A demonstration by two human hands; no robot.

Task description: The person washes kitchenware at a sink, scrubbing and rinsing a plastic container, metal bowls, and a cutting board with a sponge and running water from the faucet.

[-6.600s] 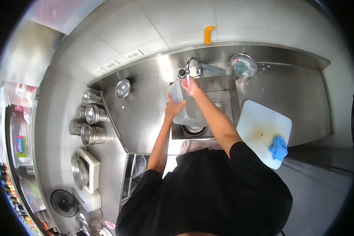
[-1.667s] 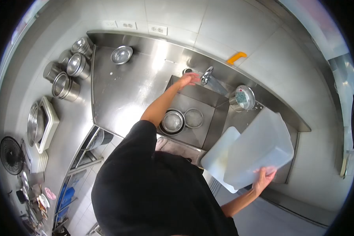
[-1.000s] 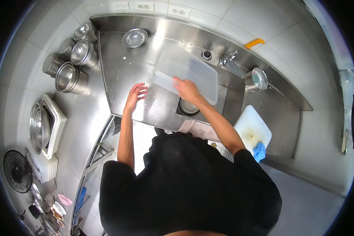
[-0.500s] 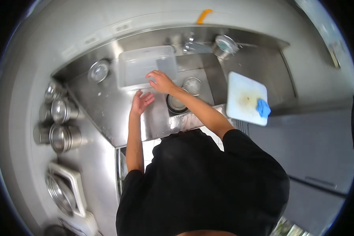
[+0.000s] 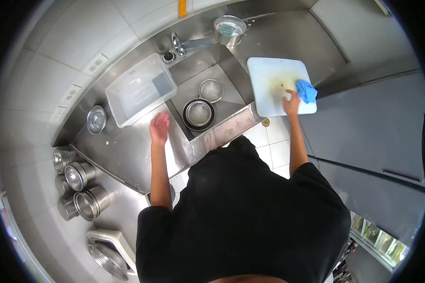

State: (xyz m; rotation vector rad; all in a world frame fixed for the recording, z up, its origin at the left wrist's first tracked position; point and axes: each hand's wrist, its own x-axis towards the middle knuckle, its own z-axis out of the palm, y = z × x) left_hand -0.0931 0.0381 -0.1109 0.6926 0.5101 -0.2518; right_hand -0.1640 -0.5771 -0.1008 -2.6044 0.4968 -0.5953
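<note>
A shiny bowl (image 5: pixel 97 120) sits on the worktop (image 5: pixel 123 151) at left, metal pots (image 5: pixel 85 172) stand at near left, and an orange thing (image 5: pixel 182 8) is on the far wall (image 5: pixel 144 16).

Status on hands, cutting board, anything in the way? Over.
Left hand empty, near plastic container. Right hand over cutting board, contact unclear. Blue cloth occupies one side.

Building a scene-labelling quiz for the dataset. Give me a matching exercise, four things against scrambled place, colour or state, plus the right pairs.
Things
1. Plastic bin
2. Cutting board
3. Cloth
4. Faucet

Descriptions
A. Blue, bunched up
B. Chrome, at the back of the sink
C. Clear, on the counter left of the sink
D. White with a brownish stain, the right hand over it

Pairs: 1-C, 2-D, 3-A, 4-B
</note>
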